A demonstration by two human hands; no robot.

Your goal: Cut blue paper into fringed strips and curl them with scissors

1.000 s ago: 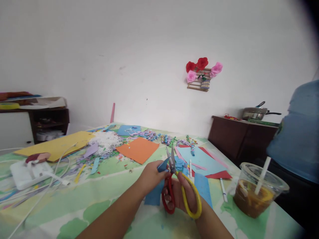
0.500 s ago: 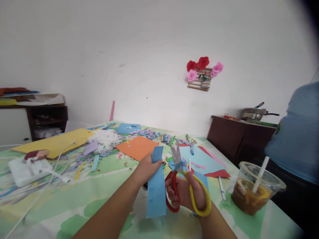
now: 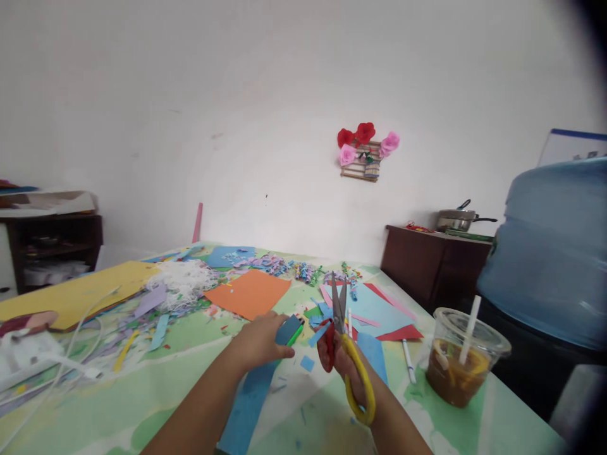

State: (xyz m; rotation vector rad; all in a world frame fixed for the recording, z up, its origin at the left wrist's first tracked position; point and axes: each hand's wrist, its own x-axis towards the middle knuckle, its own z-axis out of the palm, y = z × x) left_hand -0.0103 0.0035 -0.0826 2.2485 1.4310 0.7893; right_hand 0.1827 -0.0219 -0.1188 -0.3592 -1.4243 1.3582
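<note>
My left hand [image 3: 258, 344] is closed around the upper part of a long blue paper strip [image 3: 246, 404], which slants down to the lower left. A bright green pen or marker [image 3: 294, 335] shows beside its thumb, partly hidden. My right hand [image 3: 348, 366] grips a pair of scissors [image 3: 338, 309] with one red and one yellow handle. Their blades point up and are slightly apart. A narrow scrap of blue paper [image 3: 318, 335] is by the red handle. On the tablecloth between my hands lies a small blue square [image 3: 307, 363].
A lidded cup of brown drink [image 3: 458, 366] with a straw stands at right, near a white marker [image 3: 408, 361]. Orange paper [image 3: 251, 292], light blue sheets [image 3: 379, 309] and shredded white paper [image 3: 183, 284] cover the table farther back. A white cable [image 3: 71, 347] trails at left.
My left hand has lowered the blue strip and swung it to the left, away from the scissors. The right hand has turned the scissors more upright. The view has shifted slightly right.
</note>
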